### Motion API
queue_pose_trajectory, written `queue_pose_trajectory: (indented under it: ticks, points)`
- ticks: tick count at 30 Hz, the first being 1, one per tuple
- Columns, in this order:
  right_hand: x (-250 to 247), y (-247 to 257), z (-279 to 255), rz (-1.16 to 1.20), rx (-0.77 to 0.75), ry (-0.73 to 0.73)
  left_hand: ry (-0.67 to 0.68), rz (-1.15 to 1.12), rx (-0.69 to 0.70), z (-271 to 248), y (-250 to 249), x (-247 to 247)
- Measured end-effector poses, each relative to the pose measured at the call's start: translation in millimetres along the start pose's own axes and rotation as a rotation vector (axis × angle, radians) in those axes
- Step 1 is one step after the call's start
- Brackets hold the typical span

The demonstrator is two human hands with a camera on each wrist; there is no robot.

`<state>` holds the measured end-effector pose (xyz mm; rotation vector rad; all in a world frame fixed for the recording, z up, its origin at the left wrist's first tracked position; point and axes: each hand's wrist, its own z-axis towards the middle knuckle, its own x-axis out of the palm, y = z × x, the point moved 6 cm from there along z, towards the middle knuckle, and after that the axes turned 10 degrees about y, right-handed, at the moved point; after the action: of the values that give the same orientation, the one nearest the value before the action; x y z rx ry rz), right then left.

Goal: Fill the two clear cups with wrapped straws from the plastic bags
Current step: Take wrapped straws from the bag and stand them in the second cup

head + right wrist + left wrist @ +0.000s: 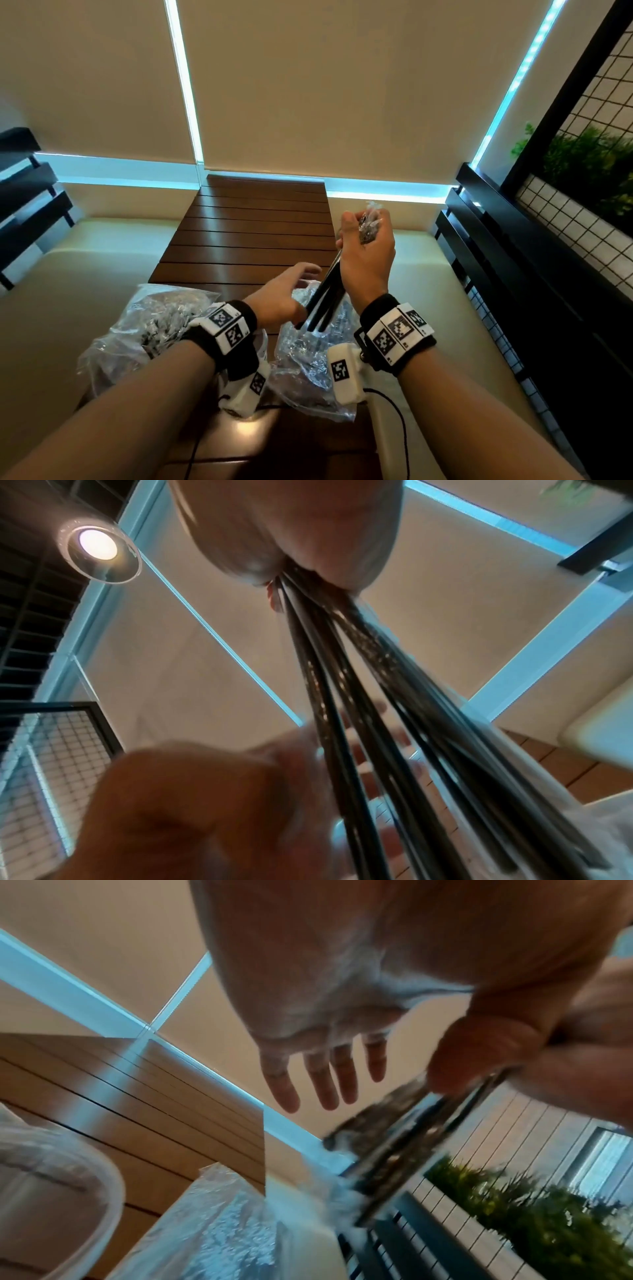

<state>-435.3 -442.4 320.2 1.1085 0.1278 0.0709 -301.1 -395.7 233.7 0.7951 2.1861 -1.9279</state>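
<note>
My right hand [366, 240] is raised over the table and grips a bundle of black wrapped straws [325, 294] near its top. The straws fan downward over the right plastic bag [308, 363]. In the right wrist view the straws [342, 696] spread out from my fist [291, 534]. My left hand [291, 291] is open with straight fingers [325, 1080], just left of the bundle's lower ends and holding nothing. A second bag of straws [154, 329] lies under my left wrist. A curved clear rim [103, 1185], perhaps a cup, shows at the lower left of the left wrist view.
The bags lie on a dark slatted wooden table [253, 233] flanked by cream bench cushions [85, 274]. A black rail and wire grid with plants [582, 205] stand on the right. A black cable [404, 428] runs over the table's near end.
</note>
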Motion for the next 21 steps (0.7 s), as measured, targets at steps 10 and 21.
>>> queue_pose_trajectory:
  ticks: [10,21]
  points:
    - [47.5,25.7,-18.7,0.161,0.004,0.315,-0.315,0.062,0.046,-30.1,-13.2,-14.4]
    - [65.8,43.3,-8.8,-0.278,-0.045,0.477,-0.530,0.234,0.040,-50.3,-20.7,-31.0]
